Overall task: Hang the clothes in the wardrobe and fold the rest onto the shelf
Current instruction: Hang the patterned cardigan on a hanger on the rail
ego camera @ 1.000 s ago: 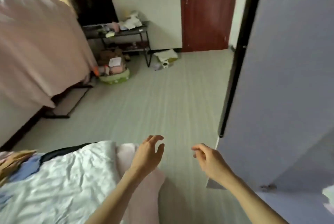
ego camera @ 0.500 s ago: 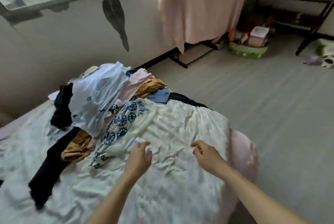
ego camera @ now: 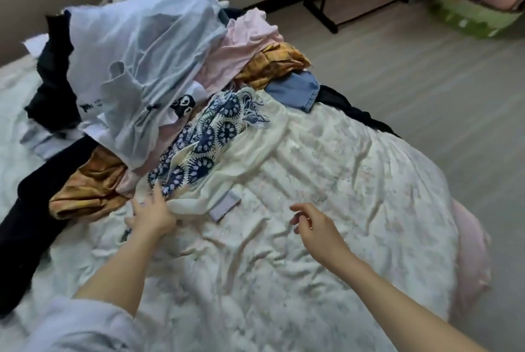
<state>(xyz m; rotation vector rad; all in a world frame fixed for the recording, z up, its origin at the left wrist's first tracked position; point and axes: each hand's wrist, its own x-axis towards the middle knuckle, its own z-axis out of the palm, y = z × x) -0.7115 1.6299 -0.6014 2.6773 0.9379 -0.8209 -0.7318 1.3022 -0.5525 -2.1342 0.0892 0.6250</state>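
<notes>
**Visitor:** What's in front of the person, starting from the left?

**Onlooker:** A bed (ego camera: 326,238) with a crumpled pale cover. At its far left, a black garment (ego camera: 34,226) trails over the edge. Beside it lies a bunched orange-gold cloth (ego camera: 88,189). Above those rises the pile of clothes (ego camera: 147,67), topped by a thin, see-through pale blue top (ego camera: 136,47) with pink fabric (ego camera: 247,36) under it.

**Visitor:** And the hands?

**Onlooker:** The left hand (ego camera: 150,214) lies at the near foot of the pile, fingers spread and straight, touching the edge of a cream garment with a blue-and-white print (ego camera: 204,138). It isn't gripping anything yet. The right hand (ego camera: 315,225) hovers just above the bed cover, fingers loosely curled, holding nothing.

**Visitor:** How would that cream garment handle?

**Onlooker:** My guess is light, soft and limp, perhaps a little slippery. It will sag, and its fringe (ego camera: 255,118) could snag on its neighbours. I'd pinch the loose near edge by the left hand, then find the shoulders or neckline with the other before lifting, since part of it lies under the pile.

**Visitor:** Anything further right?

**Onlooker:** A blue denim piece (ego camera: 295,90) at the pile's right side, then bare floor (ego camera: 426,82), and a green basket (ego camera: 471,19) in the far corner.
</notes>
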